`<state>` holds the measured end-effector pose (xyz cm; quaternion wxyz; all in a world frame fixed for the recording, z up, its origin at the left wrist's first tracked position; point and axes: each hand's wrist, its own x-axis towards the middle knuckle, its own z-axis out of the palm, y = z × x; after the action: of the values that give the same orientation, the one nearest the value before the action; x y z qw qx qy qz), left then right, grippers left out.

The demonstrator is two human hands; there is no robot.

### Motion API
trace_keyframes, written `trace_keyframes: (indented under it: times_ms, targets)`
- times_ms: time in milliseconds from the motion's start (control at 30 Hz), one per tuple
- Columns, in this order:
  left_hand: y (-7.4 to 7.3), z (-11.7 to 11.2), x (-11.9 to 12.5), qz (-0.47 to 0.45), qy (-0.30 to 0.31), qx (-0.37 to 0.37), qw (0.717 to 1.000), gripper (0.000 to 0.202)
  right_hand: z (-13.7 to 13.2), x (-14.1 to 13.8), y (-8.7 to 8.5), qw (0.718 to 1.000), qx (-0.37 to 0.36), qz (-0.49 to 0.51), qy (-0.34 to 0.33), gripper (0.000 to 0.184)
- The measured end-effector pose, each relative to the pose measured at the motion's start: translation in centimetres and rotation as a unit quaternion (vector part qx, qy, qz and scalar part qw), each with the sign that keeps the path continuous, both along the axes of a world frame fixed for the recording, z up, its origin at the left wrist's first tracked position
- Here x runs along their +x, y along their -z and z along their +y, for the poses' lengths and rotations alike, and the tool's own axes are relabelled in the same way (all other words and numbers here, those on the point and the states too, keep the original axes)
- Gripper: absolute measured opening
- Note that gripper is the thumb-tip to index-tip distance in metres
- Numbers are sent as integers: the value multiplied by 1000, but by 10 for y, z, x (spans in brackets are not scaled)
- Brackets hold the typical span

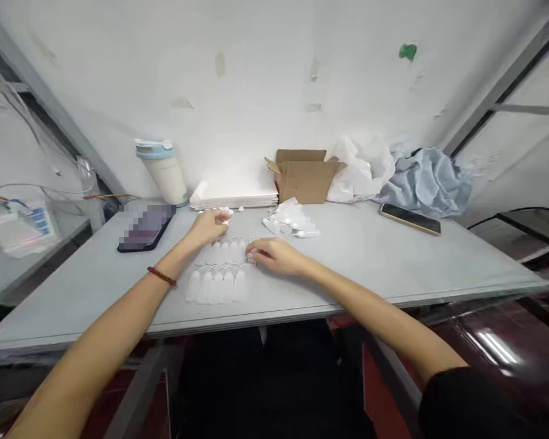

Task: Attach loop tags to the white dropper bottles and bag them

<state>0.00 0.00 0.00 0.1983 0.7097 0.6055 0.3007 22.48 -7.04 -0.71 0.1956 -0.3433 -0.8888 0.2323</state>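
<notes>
Two rows of small, pale white translucent pieces with thin looped cords (217,286) lie on the grey table (348,268) in front of me. At the back of these rows, my left hand (208,227) has its fingers bent together over a little cluster of small white bits (226,212). My right hand (277,256) is at the right end of the upper row, its thumb and fingertips closed at one of the white corded pieces. What exactly sits between the fingers of either hand is too small to make out. A loose heap of similar white pieces (293,218) lies behind my right hand.
Along the wall stand a cup with a blue lid (165,174), a stack of white sheets (238,194), an open cardboard box (304,182), a white plastic bag (361,171) and a bunched blue cloth (430,180). Phones lie left (149,228) and right (409,218).
</notes>
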Motion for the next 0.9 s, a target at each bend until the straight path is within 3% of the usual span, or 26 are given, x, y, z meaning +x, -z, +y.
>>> trace_keyframes:
  times_ms: [200,300,433,667,767,900]
  targets:
    - [-2,-9,6,-77,-15,-31,996,46,2,3,-1,997,11,-67,21,27]
    - [-6,-12,9,-118,-21,-34,992,42,3,5,-2,997,4,-64,31,28]
    - [-13,-19,13,-197,-23,-59,978,36,4,10,-2,996,47,-51,48,24]
    - [-29,-37,23,-340,60,-154,926,35,10,17,-1,991,98,51,77,8]
    - [-34,-44,29,-396,98,-174,896,35,9,17,-3,988,68,124,58,5]
    - [-34,-47,35,-446,135,-166,869,31,2,16,-8,975,-61,213,16,2]
